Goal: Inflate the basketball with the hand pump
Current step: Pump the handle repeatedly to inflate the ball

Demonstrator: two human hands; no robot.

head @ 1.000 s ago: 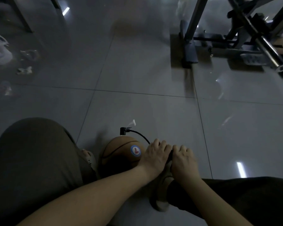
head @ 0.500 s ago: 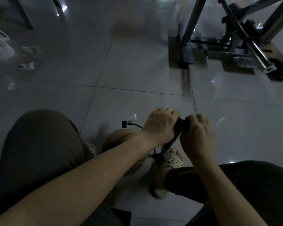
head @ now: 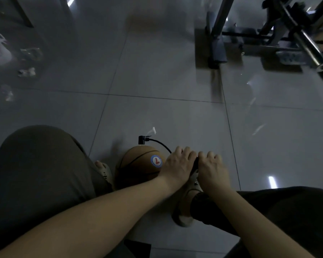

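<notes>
Left hand [head: 177,164] and right hand [head: 212,169] both grip the pump handle [head: 195,163], held low. The basketball [head: 138,164] rests on the floor [head: 157,116] at their 9 o'clock; the next stroke likely runs straight up.

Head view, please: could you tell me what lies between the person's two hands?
In the head view, a short dark stretch of the pump handle shows between the left hand and the right hand; both hold it.
</notes>
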